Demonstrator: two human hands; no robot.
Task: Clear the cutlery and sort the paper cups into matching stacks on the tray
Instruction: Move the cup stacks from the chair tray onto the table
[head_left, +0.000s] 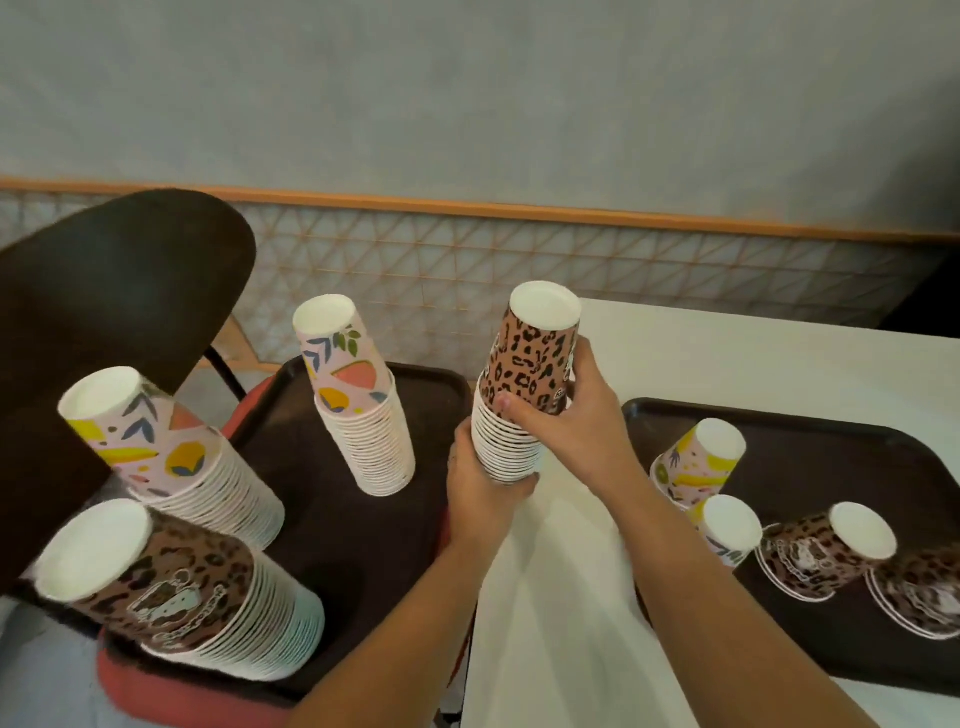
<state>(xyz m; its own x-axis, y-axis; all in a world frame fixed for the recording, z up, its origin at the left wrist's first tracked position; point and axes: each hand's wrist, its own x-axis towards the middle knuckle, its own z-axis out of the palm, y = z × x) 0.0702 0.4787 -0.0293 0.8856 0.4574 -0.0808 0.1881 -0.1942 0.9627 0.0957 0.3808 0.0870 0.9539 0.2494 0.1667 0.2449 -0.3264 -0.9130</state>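
**Leopard stack held between two trays**

A grey wall with an orange rail and lattice panel fills the upper frame; below it a white table (727, 353) runs down the right side. At centre, both hands hold an upside-down leopard-print cup stack (524, 395) in the air, over the gap between table edge and chair. The left hand (480, 499) curls its fingers round the stack's lower rims from below; the right hand (566, 415) wraps the top cup, thumb pressed across its front.

In the lower left, a dark tray (358, 525) sits on a red chair seat (156, 696), carrying three inverted stacks: a floral stack (358, 405) toward the middle, a second floral stack (171, 457) leaning left, and a leopard stack (176, 587) nearest the bottom edge.

At right, another dark tray (831, 447) on the table holds loose cups: two floral cups (696, 462) and two leopard cups (826, 556), all upside down, close together.
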